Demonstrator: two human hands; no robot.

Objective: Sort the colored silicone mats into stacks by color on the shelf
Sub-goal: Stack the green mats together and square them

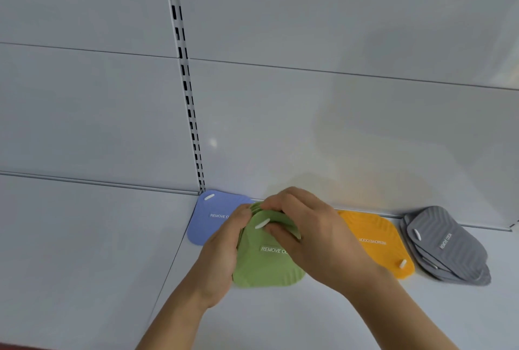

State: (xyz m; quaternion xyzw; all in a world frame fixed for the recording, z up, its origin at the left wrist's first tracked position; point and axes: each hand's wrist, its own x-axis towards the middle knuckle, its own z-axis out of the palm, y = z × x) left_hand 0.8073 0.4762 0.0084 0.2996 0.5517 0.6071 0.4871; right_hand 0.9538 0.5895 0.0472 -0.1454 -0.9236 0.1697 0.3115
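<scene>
Head view: green mats (266, 262) on shelf (280, 316) between blue mat (205, 220) and orange mat (376, 240), left hand (222, 254) and right hand (311, 240) gripping their edges; best squared corner to corner, slots aligned, before release.

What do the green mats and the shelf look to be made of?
Green mats: likely silicone, matte and flexible; their ribbed edges fan and bend where both hands grip them. Shelf: probably painted sheet metal, smooth with a slight sheen; its back panel carries soft reflections.
</scene>
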